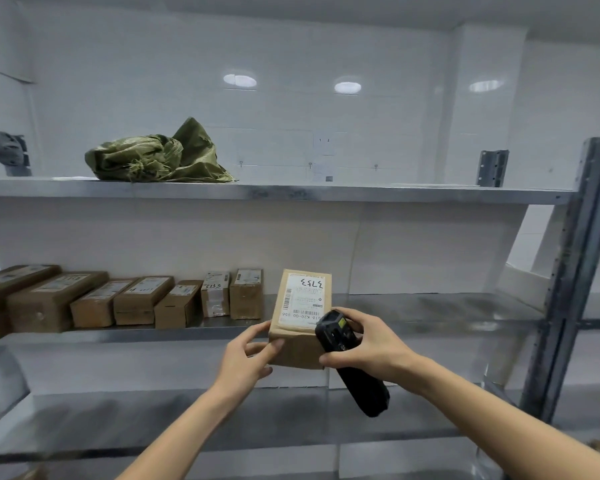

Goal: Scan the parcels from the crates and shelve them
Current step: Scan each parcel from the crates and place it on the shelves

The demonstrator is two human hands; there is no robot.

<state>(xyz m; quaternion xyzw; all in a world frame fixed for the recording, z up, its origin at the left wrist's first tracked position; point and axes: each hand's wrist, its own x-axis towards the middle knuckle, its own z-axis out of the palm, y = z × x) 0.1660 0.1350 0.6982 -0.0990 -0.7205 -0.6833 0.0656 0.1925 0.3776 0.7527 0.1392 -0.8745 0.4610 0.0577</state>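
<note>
Your left hand [253, 355] gripped the parcel [300, 318] at its near left corner; your right hand [368, 344] held the scanner [347, 362] against its right side. The parcel sat at the middle shelf [430, 306] edge, apparently being shelved. Left of the parcel stood seven shelved boxes [118, 299]. No crates showed, so what remained was unclear.

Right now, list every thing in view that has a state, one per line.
Parcel: held at the middle shelf's front edge, label facing up.
Left hand: grips the parcel's left side.
Right hand: holds the scanner against the parcel.
Scanner: tilted, head over the label's lower corner.
Row of boxes: shelved side by side on the middle shelf.
Green sack: crumpled on the top shelf.
</note>
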